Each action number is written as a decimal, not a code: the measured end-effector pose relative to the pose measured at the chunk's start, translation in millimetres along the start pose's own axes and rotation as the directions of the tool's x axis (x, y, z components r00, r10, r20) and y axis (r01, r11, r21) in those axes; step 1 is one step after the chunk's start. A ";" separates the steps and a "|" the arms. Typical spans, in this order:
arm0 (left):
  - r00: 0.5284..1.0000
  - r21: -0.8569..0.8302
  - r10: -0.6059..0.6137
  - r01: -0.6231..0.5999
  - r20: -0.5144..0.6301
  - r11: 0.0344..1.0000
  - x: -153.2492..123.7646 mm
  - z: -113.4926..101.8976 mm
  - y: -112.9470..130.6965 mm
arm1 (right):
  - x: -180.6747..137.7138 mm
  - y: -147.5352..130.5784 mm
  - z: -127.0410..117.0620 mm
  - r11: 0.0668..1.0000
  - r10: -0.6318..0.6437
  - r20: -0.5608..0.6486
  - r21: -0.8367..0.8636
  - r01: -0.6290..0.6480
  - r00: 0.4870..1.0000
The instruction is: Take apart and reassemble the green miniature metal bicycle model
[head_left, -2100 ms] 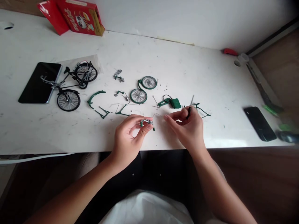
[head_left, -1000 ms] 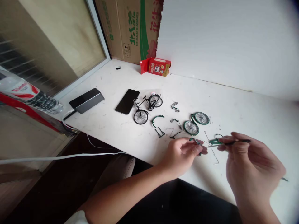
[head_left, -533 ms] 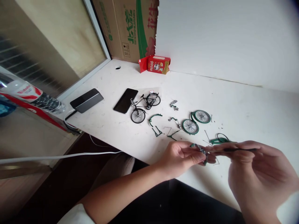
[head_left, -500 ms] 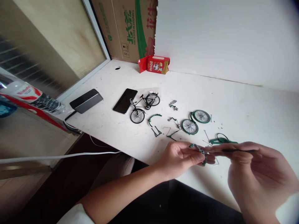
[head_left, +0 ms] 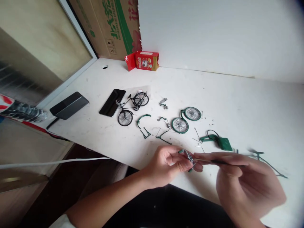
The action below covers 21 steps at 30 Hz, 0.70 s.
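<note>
Both grips are clamped: your left hand point(head_left: 166, 163) on the bike part point(head_left: 189, 156), right hand point(head_left: 247, 185) on a tool point(head_left: 219, 161). Probably light and fragile; pinch its green ends.

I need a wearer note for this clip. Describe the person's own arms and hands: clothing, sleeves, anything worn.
The left hand and right hand are bare: no gloves, rings or watch visible. The left forearm is uncovered up to a white sleeve near the elbow. The right arm leaves the frame at the wrist, so its sleeve cannot be seen.

White table point(head_left: 237, 104), bicycle parts point(head_left: 180, 125), phone point(head_left: 112, 102)
</note>
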<state>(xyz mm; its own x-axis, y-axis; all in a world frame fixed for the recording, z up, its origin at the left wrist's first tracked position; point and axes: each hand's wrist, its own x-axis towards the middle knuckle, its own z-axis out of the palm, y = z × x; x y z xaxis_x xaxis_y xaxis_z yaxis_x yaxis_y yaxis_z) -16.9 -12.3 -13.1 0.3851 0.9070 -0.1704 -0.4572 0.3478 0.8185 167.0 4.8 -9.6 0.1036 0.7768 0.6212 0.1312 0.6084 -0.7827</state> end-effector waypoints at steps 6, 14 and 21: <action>0.999 -0.057 0.031 -0.031 0.009 0.998 -0.4 -0.5 -4.9 | 2.0 -7.3 -1.1 0.999 0.006 0.054 0.041 -0.008 0.999; 0.999 -0.005 0.049 -0.049 0.018 0.999 -1.0 -1.0 -4.1 | -0.5 -7.0 -7.4 0.997 -0.012 0.136 0.074 0.002 0.991; 0.998 0.053 0.056 -0.056 -0.006 0.997 -3.6 -2.2 -7.2 | 0.1 -11.4 -5.8 0.993 -0.040 0.187 0.117 0.019 0.982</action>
<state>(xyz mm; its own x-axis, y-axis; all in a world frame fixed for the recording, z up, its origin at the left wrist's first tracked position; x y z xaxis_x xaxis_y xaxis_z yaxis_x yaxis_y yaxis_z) -16.8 -17.5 -19.6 0.3541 0.9265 -0.1275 -0.4351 0.2839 0.8544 171.3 -3.0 -0.4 -0.0875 0.7682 0.6342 0.0165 0.6377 -0.7701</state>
